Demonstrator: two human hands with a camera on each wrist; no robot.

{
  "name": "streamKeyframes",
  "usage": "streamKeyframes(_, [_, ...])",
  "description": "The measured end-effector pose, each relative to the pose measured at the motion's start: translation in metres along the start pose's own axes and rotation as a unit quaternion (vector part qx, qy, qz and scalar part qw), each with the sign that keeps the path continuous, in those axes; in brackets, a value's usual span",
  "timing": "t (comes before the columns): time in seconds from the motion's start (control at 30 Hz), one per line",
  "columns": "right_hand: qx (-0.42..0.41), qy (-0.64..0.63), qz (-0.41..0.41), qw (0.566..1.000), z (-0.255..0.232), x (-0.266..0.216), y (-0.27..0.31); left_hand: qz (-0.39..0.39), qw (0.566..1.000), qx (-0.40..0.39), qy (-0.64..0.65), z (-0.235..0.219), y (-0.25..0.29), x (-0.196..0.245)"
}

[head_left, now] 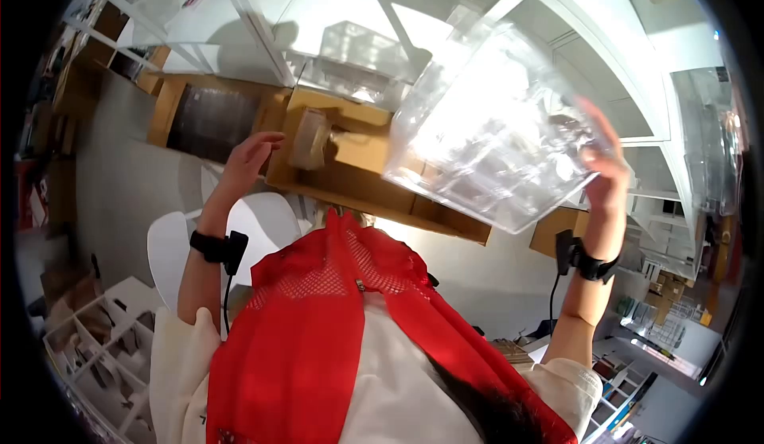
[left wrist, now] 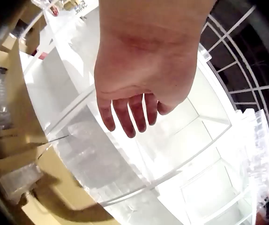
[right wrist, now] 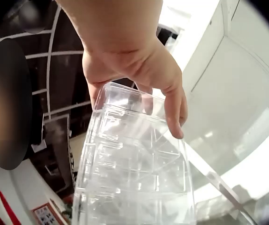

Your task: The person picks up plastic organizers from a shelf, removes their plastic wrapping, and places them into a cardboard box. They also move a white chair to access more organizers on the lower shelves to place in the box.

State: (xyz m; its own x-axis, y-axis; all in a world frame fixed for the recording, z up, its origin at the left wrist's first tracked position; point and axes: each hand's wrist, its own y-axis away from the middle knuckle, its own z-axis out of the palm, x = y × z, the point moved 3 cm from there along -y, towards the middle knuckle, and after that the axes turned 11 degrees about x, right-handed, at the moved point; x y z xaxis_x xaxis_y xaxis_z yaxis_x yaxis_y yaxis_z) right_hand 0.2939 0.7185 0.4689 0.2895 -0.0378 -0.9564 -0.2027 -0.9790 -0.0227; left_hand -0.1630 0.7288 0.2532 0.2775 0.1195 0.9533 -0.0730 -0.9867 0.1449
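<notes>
My right hand (head_left: 606,169) grips a clear plastic tray (head_left: 497,130) by its right edge, up above the right part of an open cardboard box (head_left: 362,189). In the right wrist view, thumb and fingers lie on both sides of the tray's (right wrist: 130,164) end, and moulded compartments show in rows. It looks like several nested trays. My left hand (head_left: 248,164) hovers free near the box's left edge. Its fingers (left wrist: 137,112) hang loose with nothing in them. Inside the box, at the left, lies a small clear plastic piece (head_left: 309,138).
A white shelf frame (head_left: 253,26) stands behind the box, with more clear plastic (head_left: 350,66) on it. To the left is another cardboard box (head_left: 163,114) holding dark, wrapped contents. A white chair (head_left: 171,257) stands at the lower left, beside a white divided rack (head_left: 95,356).
</notes>
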Motion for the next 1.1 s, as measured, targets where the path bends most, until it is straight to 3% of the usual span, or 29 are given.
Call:
streamKeyframes(0.07, [-0.079,0.088,0.029,0.993,0.019,0.027,0.005,-0.024,1.0,-0.016,0.006,0.021,0.006,-0.008])
streamKeyframes(0.1, [-0.08,0.076,0.026,0.994,0.037,0.05,0.008,-0.035,0.999,-0.011,-0.003,0.027,0.013,-0.015])
streamKeyframes(0.17, [-0.099,0.209,-0.096,0.968,0.071,0.094,0.011,-0.052,0.998,-0.001,-0.021,0.041,0.023,-0.029])
streamKeyframes(0.2, [-0.091,0.218,-0.071,0.969,0.091,0.115,0.017,-0.071,0.997,-0.019,0.016,0.045,0.025,-0.058])
streamKeyframes(0.23, [-0.121,0.26,-0.07,0.955,0.112,0.124,0.021,-0.126,0.991,-0.011,0.044,0.052,0.029,-0.059])
streamKeyframes(0.3, [-0.106,0.28,-0.181,0.937,0.153,0.158,0.033,-0.236,0.966,0.007,0.1,0.068,0.041,-0.058])
streamKeyframes(0.37, [-0.186,0.263,-0.183,0.929,0.186,0.178,0.039,-0.326,0.925,-0.008,0.197,0.072,0.041,-0.083])
streamKeyframes(0.43, [-0.198,0.225,-0.239,0.924,0.213,0.205,0.044,-0.399,0.867,-0.026,0.297,0.078,0.035,-0.096])
streamKeyframes(0.47, [-0.202,0.205,-0.266,0.92,0.226,0.219,0.045,-0.415,0.859,0.003,0.3,0.081,0.031,-0.108])
streamKeyframes(0.57, [-0.201,0.196,-0.286,0.916,0.265,0.257,0.043,-0.369,0.896,0.072,0.236,0.09,0.012,-0.164])
streamKeyframes(0.67, [-0.232,0.213,-0.23,0.921,0.299,0.298,0.044,-0.335,0.903,0.185,0.197,0.09,-0.005,-0.238])
streamKeyframes(0.83, [-0.255,0.374,-0.084,0.888,0.338,0.38,0.054,-0.363,0.897,0.183,0.172,0.109,-0.032,-0.294])
streamKeyframes(0.93, [-0.231,0.358,-0.141,0.893,0.354,0.407,0.054,-0.361,0.898,0.161,0.192,0.116,-0.036,-0.329])
streamKeyframes(0.97, [-0.214,0.317,-0.125,0.915,0.358,0.424,0.053,-0.361,0.898,0.15,0.204,0.117,-0.033,-0.34])
streamKeyframes(1.07, [-0.251,0.322,-0.147,0.901,0.38,0.451,0.055,-0.359,0.899,0.192,0.162,0.125,-0.027,-0.393])
streamKeyframes(1.1, [-0.27,0.309,-0.145,0.9,0.391,0.462,0.056,-0.4,0.88,0.223,0.124,0.128,-0.022,-0.411])
